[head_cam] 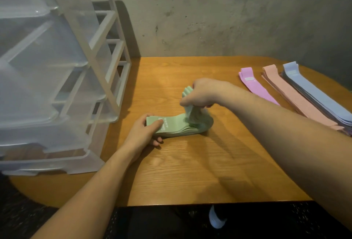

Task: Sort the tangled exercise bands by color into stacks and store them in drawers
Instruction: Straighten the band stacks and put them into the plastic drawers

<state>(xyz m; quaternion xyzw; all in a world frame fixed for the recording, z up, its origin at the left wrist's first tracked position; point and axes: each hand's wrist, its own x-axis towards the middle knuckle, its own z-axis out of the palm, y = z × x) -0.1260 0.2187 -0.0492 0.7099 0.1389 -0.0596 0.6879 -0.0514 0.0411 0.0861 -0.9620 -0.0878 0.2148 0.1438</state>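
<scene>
Head view: green band stack [177, 125] lies on the wooden bench [190, 172], approx mid-bench, w/ its near end bent upward. Left hand [142, 133] grips the stack's left end, thumb on top by the white print, other fingers curled underneath. Right hand [203, 92] has fingers closed tight round the stack's other end, pulling it up off the bench so the bands fold over themselves.

Right of the green stack, well apart: three flat stacks side by side running diagonally. Purple bands [255, 86] are closest to the green stack, then peach bands [289, 93], then blue-grey bands [316, 95] furthest out; peach and blue-grey stacks touch along their edges.

Left of the green stack: translucent plastic drawer unit [47, 86] in a white frame, standing on the bench's left edge, drawers pulled out at diff. amounts toward the camera. Behind the green stack, grey concrete wall [228, 29].
</scene>
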